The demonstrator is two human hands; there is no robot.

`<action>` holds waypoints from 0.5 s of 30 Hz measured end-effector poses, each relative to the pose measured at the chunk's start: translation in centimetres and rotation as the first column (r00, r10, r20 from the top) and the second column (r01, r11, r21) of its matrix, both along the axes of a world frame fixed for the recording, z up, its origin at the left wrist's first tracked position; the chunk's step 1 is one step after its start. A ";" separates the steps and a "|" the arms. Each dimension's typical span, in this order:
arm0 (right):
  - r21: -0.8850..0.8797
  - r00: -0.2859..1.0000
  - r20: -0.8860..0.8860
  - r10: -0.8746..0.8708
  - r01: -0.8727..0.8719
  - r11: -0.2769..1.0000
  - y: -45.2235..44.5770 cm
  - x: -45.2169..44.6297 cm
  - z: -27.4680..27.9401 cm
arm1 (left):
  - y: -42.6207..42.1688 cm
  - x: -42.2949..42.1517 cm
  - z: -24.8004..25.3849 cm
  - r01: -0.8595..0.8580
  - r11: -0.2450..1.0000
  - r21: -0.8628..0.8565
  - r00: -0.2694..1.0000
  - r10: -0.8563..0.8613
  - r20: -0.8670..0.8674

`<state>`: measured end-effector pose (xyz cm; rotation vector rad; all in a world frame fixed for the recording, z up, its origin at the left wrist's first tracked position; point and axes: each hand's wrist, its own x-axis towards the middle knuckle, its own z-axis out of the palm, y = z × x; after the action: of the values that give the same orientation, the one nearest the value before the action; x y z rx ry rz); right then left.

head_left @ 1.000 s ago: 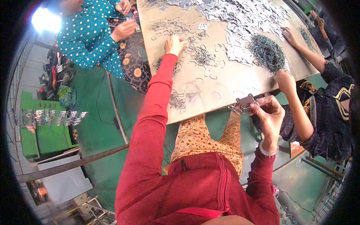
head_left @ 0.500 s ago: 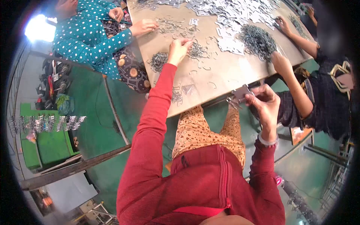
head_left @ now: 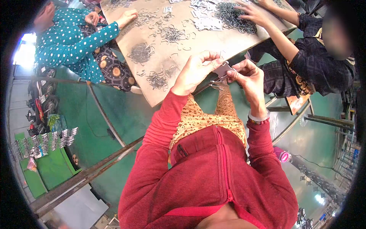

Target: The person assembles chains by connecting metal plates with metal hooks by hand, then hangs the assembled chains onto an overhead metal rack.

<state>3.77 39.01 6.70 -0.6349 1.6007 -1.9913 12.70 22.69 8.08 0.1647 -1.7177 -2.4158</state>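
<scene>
Both of my hands meet in front of me near the table's edge, at a small grey metal plate [head_left: 222, 71] with notched edges. My right hand [head_left: 249, 81] pinches the plate's right side between thumb and fingers. Thumb and forefinger of my left hand [head_left: 196, 72] are pressed together at its upper left edge; whatever they hold there is hidden. Bent wire hooks [head_left: 219, 85] hang below the plate. On the table, beyond my left hand, lie a loose pile of wire hooks [head_left: 171, 34], a denser pile [head_left: 142, 52] and a smaller heap [head_left: 157, 80].
The brown tabletop [head_left: 152, 100] ends just before my knees. Flat metal plates [head_left: 207, 23] and a dark mound of wire hooks [head_left: 234, 19] lie farther back. One person in a dotted sleeve [head_left: 82, 45] sits left; another in dark clothes [head_left: 316, 57] sits right, a hand over the mound.
My left hand has left the wire hook pile and come back to the plate. My right hand has moved left with the plate. The right co-worker's hand is now spread over the mound.
</scene>
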 end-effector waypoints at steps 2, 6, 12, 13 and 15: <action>-0.002 1.000 -0.005 -0.004 0.004 1.000 0.0 0.2 0.0 | 0.0 -0.1 0.0 -0.012 1.000 -0.017 1.000 0.012 0.001; 0.073 0.993 -0.104 -0.055 0.063 0.995 -0.2 0.9 0.1 | 1.3 -0.2 -0.5 -0.159 0.982 -0.106 0.987 0.157 -0.020; 0.096 0.996 -0.091 0.002 0.007 0.995 0.2 -1.6 0.5 | 3.5 -0.1 -1.6 -0.439 0.860 -0.262 0.894 0.387 -0.227; 0.054 0.998 -0.062 0.028 -0.025 0.998 0.1 -3.3 0.0 | 3.5 -0.3 -1.9 -0.451 0.851 -0.269 0.886 0.391 -0.249; 0.254 0.988 -0.153 0.010 0.029 0.967 -2.1 -6.1 0.5 | 3.6 -0.2 -1.4 -0.415 0.880 -0.233 0.904 0.369 -0.215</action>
<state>-2.31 36.94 7.24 -0.6928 1.9163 -1.7364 12.52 26.33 6.68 0.2422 -1.7231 -1.8310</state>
